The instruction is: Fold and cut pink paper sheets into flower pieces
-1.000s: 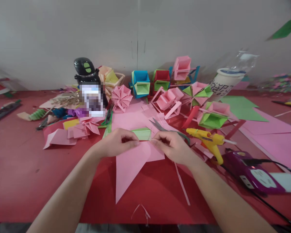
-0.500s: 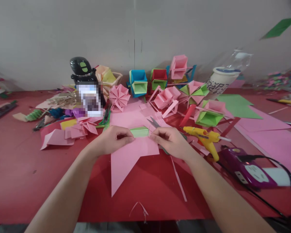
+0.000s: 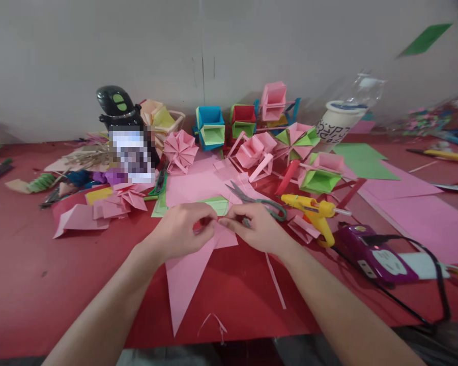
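My left hand and my right hand meet fingertip to fingertip at the middle of the red table. Both are closed in a pinch. A small reddish bit shows between the left fingers, too small to name. Under the hands lies a pointed pink paper sheet. A folded light green paper lies just beyond the fingertips. Scissors rest right behind my right hand.
A yellow glue gun and a purple device with a black cord lie to the right. Several folded paper boxes and flowers, a black bottle and a white cup stand along the wall. Pink and green sheets lie at far right.
My hands have drawn closer together until the fingertips meet. The green folded paper, held between them before, now lies just past the fingers. The view has shifted to the right.
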`<state>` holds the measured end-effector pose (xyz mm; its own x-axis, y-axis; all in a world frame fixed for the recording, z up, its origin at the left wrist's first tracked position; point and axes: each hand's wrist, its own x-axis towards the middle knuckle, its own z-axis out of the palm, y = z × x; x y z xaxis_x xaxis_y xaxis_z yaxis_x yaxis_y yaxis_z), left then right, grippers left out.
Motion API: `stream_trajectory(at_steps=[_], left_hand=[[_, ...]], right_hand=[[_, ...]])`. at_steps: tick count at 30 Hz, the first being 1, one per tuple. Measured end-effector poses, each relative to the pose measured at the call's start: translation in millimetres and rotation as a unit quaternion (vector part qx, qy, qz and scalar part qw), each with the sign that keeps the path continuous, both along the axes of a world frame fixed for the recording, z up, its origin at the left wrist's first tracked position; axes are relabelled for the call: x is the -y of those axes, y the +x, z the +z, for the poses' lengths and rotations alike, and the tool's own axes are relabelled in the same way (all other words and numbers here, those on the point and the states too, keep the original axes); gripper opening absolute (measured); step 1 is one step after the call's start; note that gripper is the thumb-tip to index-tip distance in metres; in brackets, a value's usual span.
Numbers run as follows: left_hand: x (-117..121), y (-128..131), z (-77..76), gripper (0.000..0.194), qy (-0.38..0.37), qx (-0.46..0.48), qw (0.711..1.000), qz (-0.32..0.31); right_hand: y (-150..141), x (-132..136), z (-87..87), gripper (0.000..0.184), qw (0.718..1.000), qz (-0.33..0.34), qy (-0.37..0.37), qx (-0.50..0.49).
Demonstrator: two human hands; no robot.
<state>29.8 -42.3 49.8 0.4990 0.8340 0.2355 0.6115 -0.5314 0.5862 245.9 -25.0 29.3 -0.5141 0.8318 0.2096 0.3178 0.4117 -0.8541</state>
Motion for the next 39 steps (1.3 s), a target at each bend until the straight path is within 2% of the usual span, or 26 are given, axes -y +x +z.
stream_trajectory(at_steps=[5,12,23,26,28,30,32,33,37,39], left_hand=[[-3,4,-3.0,0.01,-0.015,-0.003,0.999,0.03],[-8,-4,-2.1,0.007,-0.026,0.02,0.998,0.045],[-19,-53,2.2,0.013,-0.037,-0.024,0.997,0.066],[-21,-69,0.9,0.013,-0.017,-0.045,0.992,0.117],[-23,-72,0.2,0.012,-0.019,-0.024,0.987,0.156],[-24,-68,0.1,0.016,-0.037,0.054,0.981,0.18],[-25,-56,-0.2,0.031,-0.091,0.165,0.968,0.167],[-25,-49,-0.6,0.036,-0.111,0.19,0.964,0.149],[-24,-27,-3.9,0.039,-0.109,0.188,0.961,0.169],[-24,-22,-5.7,0.034,-0.111,0.182,0.965,0.153]], right_hand=[[-3,2,0.9,0.03,0.999,0.003,0.04,0.008],[5,0,6.6,0.024,0.997,-0.034,0.075,0.003],[25,-9,15.8,0.032,0.988,-0.131,0.079,0.008],[32,-11,17.7,0.032,0.983,-0.162,0.087,-0.017],[35,-11,19.1,0.033,0.978,-0.185,0.09,-0.034],[36,-11,20.2,0.033,0.977,-0.191,0.08,-0.048],[33,-9,21.0,0.033,0.98,-0.177,0.061,-0.06],[31,-9,21.1,0.033,0.982,-0.169,0.051,-0.068],[24,-9,19.0,0.031,0.984,-0.148,0.012,-0.1],[22,-11,16.4,0.031,0.985,-0.137,-0.01,-0.102]])
